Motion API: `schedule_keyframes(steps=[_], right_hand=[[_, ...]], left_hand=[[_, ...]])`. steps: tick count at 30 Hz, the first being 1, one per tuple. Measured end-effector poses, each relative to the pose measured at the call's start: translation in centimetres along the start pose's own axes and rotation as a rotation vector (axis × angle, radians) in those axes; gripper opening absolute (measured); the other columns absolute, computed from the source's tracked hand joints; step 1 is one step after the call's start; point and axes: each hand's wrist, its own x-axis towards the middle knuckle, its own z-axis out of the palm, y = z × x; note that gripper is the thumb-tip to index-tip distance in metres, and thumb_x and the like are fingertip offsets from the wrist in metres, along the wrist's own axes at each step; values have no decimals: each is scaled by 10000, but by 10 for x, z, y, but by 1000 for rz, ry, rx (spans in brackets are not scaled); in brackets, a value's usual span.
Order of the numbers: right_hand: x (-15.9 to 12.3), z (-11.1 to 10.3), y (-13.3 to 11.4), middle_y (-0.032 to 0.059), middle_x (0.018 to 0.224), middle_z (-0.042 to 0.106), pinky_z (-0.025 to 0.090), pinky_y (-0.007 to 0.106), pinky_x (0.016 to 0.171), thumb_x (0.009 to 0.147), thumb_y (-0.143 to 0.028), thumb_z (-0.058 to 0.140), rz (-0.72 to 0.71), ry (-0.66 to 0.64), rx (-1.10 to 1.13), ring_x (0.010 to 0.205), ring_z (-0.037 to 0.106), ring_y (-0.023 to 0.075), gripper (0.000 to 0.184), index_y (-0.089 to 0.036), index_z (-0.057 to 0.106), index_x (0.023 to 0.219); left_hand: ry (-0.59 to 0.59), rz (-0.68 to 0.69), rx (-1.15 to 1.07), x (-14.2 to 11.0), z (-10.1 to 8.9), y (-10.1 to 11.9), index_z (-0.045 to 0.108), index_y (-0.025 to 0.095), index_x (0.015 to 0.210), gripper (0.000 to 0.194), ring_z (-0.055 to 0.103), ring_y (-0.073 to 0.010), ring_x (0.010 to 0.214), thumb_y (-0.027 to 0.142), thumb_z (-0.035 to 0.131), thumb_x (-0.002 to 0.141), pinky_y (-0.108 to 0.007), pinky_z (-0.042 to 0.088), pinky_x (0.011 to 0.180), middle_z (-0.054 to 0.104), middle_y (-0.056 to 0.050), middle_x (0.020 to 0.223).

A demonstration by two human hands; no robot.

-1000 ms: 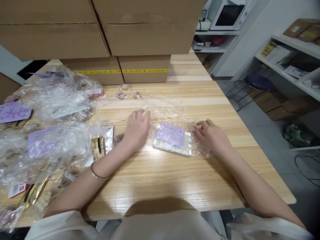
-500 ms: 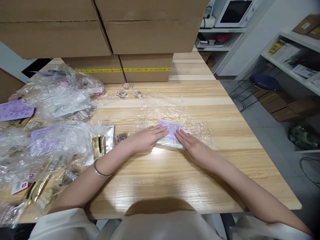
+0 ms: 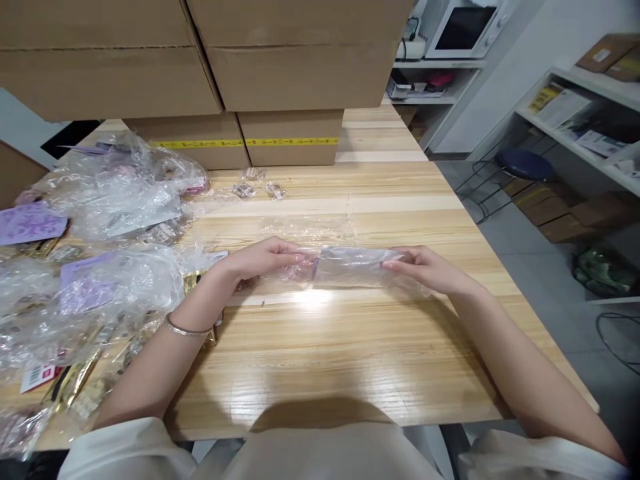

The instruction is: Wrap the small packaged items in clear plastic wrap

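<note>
Between my hands is a silvery packet point(image 3: 353, 268) in a clear plastic bag point(image 3: 305, 230), with a thin purple edge showing at its left. My left hand point(image 3: 270, 259) pinches the crinkled plastic at the packet's left side. At the right end, my right hand point(image 3: 417, 263) grips the packet and plastic between thumb and fingers. Part of the clear bag spreads over the table point(image 3: 320, 360) beyond the packet. Gold and silver sachets point(image 3: 192, 283) lie left of my left wrist, partly hidden by the forearm.
Bagged items with purple cards point(image 3: 87, 283) pile up along the left. Small wrapped pieces point(image 3: 275, 191) lie near the stacked cardboard boxes point(image 3: 295, 137) at the back. A blue stool point(image 3: 523, 165) stands beyond the table's right edge.
Both hands have gone from lying flat on the purple-faced packet to gripping its two sides. A silvery face now shows where the purple one was. The bag's plastic has drawn in.
</note>
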Motion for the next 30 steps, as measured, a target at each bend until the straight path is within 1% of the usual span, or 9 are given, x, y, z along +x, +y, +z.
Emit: schedule_keyframes(steps=[4,8,12,15,18,21,23,26,30], right_hand=[[23,9,11,46,833,693,474,281,602,817,-620,659,41,-30,75,682,616,171,476,-168,663,965],[35,20,17,23,797,685,468,301,572,843,-559,645,22,92,-245,634,606,182,459,-195,642,1123],[25,23,11,172,1111,701,527,471,836,884,-436,630,-195,384,-744,1002,668,338,485,-140,610,1267],[7,23,8,217,1391,574,462,552,1016,915,-329,574,-424,368,-867,1271,553,375,477,-130,568,1348],[-10,25,15,132,1530,470,433,503,1111,836,-236,612,-525,64,-772,1393,464,309,713,-201,402,1517],[-15,28,32,128,1562,419,401,505,1151,793,-156,583,-480,11,-729,1432,415,291,814,-197,328,1565],[-13,27,41,116,1549,436,396,503,1159,850,-131,516,-463,58,-719,1428,423,272,691,-210,410,1528],[-11,19,45,78,1492,517,434,464,1137,952,-190,431,-428,87,-619,1359,516,245,512,-239,521,1454],[-11,-5,31,58,1271,702,528,430,1011,992,-439,419,-239,93,-383,1149,675,279,426,-243,692,1253]], left_hand=[[28,-128,25,8,-3,-23,751,194,1010,445,672,-201,908,579,583,863,-305,525,815,758,-32,994],[43,-215,396,5,-6,-26,641,183,828,334,589,-174,682,495,537,882,-267,441,616,653,-7,733],[186,-398,894,-6,5,-5,614,154,994,220,625,-259,826,330,518,902,-342,471,699,671,-104,919],[368,-212,1128,-12,24,14,564,92,1227,339,565,-334,1150,231,484,929,-444,464,937,593,-216,1235],[119,73,1016,-12,43,18,426,150,1443,590,412,-331,1379,331,590,906,-461,371,1113,439,-188,1489],[-48,5,928,-8,54,6,216,223,1570,844,193,-366,1513,282,643,844,-553,232,1192,229,-143,1646],[-28,-59,918,-5,54,-3,221,213,1574,750,151,-355,1529,196,529,891,-578,188,1199,192,-130,1662],[16,-28,795,-5,39,-5,408,174,1494,507,389,-293,1442,234,361,992,-468,321,1155,403,-144,1572],[63,14,491,-10,10,4,689,201,1130,411,660,-212,1004,453,391,999,-304,483,887,725,-60,1142]])
